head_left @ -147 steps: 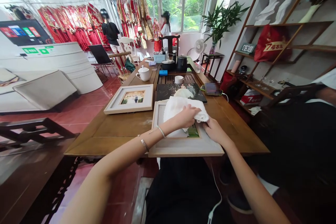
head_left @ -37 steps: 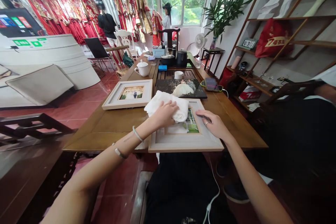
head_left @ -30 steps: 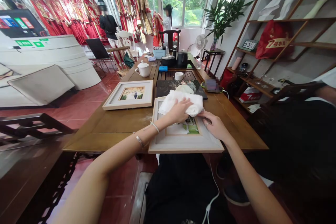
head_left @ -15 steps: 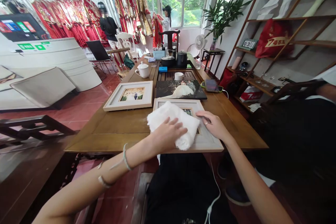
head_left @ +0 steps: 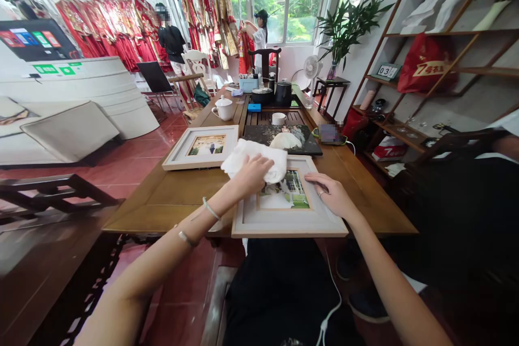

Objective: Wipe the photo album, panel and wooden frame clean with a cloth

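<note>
A pale wooden picture frame (head_left: 284, 219) with a photo lies flat at the near edge of the wooden table (head_left: 182, 194). My left hand (head_left: 250, 174) is closed on a white folded cloth (head_left: 253, 158), pressing it on the frame's upper left corner. My right hand (head_left: 332, 194) lies flat on the frame's right side, fingers stretched out, holding it down.
A second framed photo (head_left: 200, 146) lies to the left, a dark photo panel (head_left: 281, 139) behind. Farther back stand a white teapot (head_left: 224, 108), a cup (head_left: 278, 118), kettles and a phone (head_left: 330, 134). Shelves on the right; two people stand by red garments at the back.
My left hand has swept the cloth from the frame's lower middle up to its upper left corner, uncovering the photo. My right hand has stayed on the frame's right side.
</note>
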Demonstrator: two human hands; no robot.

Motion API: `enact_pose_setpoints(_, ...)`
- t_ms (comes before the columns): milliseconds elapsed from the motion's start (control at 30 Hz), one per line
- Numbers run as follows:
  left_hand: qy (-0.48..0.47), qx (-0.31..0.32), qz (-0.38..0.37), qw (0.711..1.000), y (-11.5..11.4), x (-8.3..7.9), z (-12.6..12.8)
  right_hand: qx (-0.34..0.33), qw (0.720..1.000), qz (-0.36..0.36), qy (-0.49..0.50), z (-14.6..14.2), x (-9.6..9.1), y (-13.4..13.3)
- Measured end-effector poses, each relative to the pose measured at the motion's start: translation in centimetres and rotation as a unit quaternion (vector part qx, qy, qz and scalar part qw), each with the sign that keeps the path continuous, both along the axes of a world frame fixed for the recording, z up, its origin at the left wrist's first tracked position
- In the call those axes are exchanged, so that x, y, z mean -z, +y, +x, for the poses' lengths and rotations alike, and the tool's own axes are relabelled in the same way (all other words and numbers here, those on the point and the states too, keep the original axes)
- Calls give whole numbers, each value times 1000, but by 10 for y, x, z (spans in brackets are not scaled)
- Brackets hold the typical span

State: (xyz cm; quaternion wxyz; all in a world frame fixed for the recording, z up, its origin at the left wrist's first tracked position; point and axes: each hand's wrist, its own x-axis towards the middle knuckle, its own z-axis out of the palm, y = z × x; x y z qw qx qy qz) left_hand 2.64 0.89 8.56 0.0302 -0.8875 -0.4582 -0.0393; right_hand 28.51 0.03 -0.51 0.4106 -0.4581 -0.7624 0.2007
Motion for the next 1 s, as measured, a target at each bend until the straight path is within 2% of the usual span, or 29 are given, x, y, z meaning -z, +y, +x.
enact_pose_setpoints(200, -48, 77, -28, 995, 29, 14, 41, -7, 1000, -1, -13, 1, -2, 0)
enact_pose_setpoints(300, -61, 129, -59, 988, 32, 20, 58, -6, 1000, 0, -20, 0, -3, 0)
enact_pose_setpoints(400, -53, 144, -76, 985, 27, 19, 61, 3, 1000, -4, -21, 0, -3, 0)
enact_pose_setpoints(567, -4, 165, -73, 984, 2, 10, 41, -16, 1000, 4, -16, 0, -4, 0)
enact_pose_setpoints(733, 44, 214, -61, 974, -52, -2, 15, -12, 1000, 1, 0, -1, -2, 0)
enact_pose_setpoints(800, 59, 197, -62, 977, -74, -8, 5, -5, 1000, 1, 6, -1, -1, 0)
enact_pose_setpoints(867, 70, 145, -61, 985, -90, -14, -5, -4, 1000, 1, 7, -1, 0, 1)
enact_pose_setpoints(1000, 66, 28, -71, 995, -98, -23, -19, -7, 1000, -4, 4, -1, 1, 2)
